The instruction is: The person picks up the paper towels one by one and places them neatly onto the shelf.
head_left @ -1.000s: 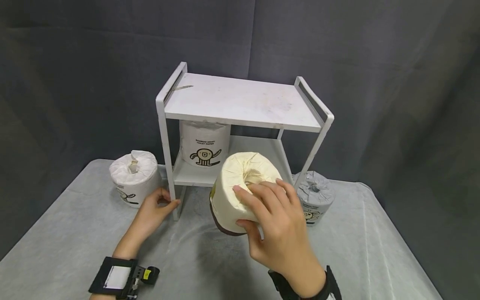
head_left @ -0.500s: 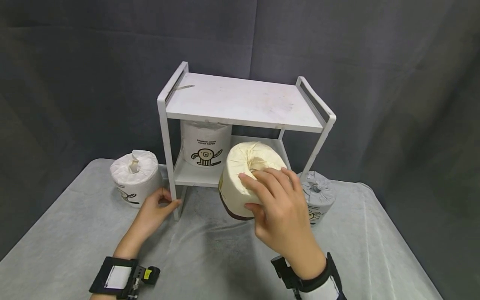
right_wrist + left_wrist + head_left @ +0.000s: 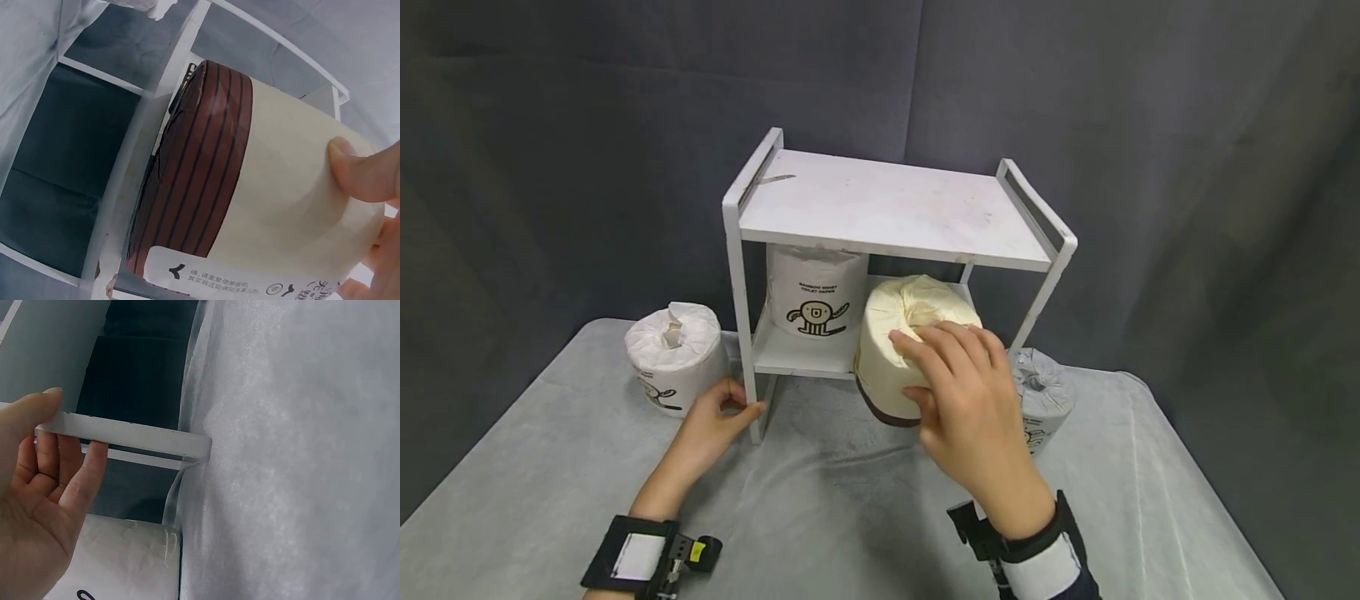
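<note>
My right hand (image 3: 973,408) grips a cream toilet paper roll (image 3: 887,375) with a brown striped base, fingers on its top and thumb on its side. The roll is tilted at the front of the lower shelf (image 3: 801,360) of a white two-tier rack (image 3: 895,204). In the right wrist view the brown band (image 3: 197,162) lies close to the shelf edge; whether it touches, I cannot tell. My left hand (image 3: 715,425) pinches the rack's front left leg (image 3: 125,432) low down. A white toilet paper roll (image 3: 816,292) stands on the lower shelf's left side.
On the grey-covered table (image 3: 820,517), another white roll (image 3: 677,358) stands left of the rack, near my left hand. A greyish wrapped roll (image 3: 1045,396) stands by the right leg, partly behind my right hand. A dark cloth backdrop (image 3: 850,75) hangs behind.
My right hand has carried the cream roll forward and slightly right, up to the lower shelf's front. My left hand keeps its pinch on the leg. The head view has shifted slightly.
</note>
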Demonstrator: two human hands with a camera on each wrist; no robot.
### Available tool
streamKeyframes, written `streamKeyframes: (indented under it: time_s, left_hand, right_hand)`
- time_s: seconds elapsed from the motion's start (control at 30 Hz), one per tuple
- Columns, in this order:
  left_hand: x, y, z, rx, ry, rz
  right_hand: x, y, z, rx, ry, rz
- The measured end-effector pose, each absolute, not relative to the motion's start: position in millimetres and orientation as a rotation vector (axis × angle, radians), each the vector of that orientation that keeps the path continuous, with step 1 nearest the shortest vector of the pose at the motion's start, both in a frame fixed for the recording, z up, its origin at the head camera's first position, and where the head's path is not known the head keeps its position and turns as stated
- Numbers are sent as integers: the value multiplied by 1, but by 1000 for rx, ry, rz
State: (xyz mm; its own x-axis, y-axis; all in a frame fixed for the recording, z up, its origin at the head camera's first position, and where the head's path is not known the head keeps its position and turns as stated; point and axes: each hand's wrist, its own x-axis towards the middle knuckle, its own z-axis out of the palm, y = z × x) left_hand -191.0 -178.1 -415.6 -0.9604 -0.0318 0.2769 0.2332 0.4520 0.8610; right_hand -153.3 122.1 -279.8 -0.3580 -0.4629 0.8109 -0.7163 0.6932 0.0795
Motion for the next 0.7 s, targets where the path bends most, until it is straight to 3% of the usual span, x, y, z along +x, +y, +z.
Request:
streamKeyframes:
  time_s: [0.7]
  left_hand:
    - [-193, -178, -417, -184, -2455, -1484]
  right_hand:
    - [-166, 122, -275, 860, -2065, 379]
